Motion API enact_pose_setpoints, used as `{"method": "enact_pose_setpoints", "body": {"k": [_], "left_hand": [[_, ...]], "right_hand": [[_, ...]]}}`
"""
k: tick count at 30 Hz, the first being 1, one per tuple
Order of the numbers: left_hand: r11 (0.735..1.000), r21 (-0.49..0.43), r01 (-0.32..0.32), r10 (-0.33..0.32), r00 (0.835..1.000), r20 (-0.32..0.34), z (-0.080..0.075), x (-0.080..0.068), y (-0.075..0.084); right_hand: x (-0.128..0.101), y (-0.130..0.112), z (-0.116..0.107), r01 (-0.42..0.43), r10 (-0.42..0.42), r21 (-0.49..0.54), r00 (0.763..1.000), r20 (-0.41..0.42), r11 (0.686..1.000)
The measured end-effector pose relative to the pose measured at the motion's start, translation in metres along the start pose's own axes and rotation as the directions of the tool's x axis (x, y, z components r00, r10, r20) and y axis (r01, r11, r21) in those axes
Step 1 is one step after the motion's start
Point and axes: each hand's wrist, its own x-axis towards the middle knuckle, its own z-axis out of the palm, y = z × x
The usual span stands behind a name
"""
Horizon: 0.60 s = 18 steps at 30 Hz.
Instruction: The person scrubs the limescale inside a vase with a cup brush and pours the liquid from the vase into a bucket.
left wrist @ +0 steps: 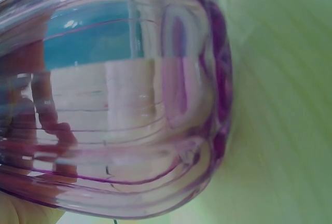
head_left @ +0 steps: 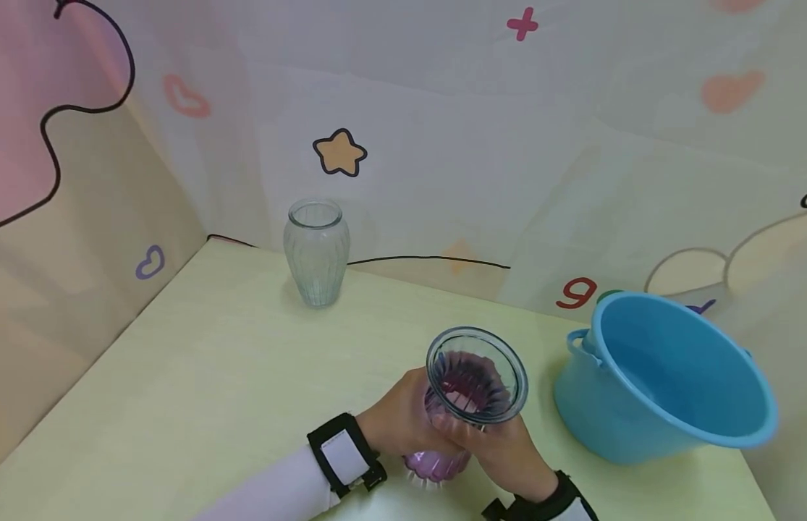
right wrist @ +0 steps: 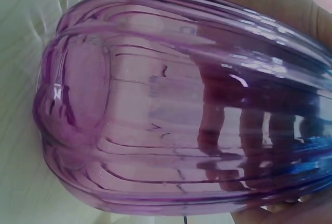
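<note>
A ribbed glass vase (head_left: 436,467), purple below and bluish at the rim, is held between both hands near the front of the table. My left hand (head_left: 403,412) grips its left side, and my right hand (head_left: 510,452) grips the right side. The vase leans, its mouth tipped up toward the head camera. In the left wrist view the purple base (left wrist: 181,79) fills much of the picture. The right wrist view shows the vase's ribbed body (right wrist: 129,99) with fingers (right wrist: 254,130) seen through the glass. Whether the base touches the table cannot be told.
A clear ribbed glass vase (head_left: 317,253) stands upright at the back of the pale table (head_left: 201,376). On the right is a blue bucket (head_left: 627,412) with a handle lug. Behind, a light backdrop (head_left: 429,145) carries printed shapes.
</note>
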Motion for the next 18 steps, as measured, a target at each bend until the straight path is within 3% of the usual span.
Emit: {"method": "enact_pose_setpoints", "body": {"k": [6,18], "left_hand": [[1.0,-0.013,0.001,-0.001,1.0,-0.009,0.0026,0.0002,-0.002],[0.994,0.028,-0.102,0.102,0.995,-0.015,0.0065,0.0023,-0.0026]], "right_hand": [[0.0005,0.0022,-0.0026,0.054,-0.053,-0.035,0.998,0.021,0.998],[-0.0006,0.0018,-0.0082,0.01,-0.009,-0.009,0.999,0.052,1.0]]}}
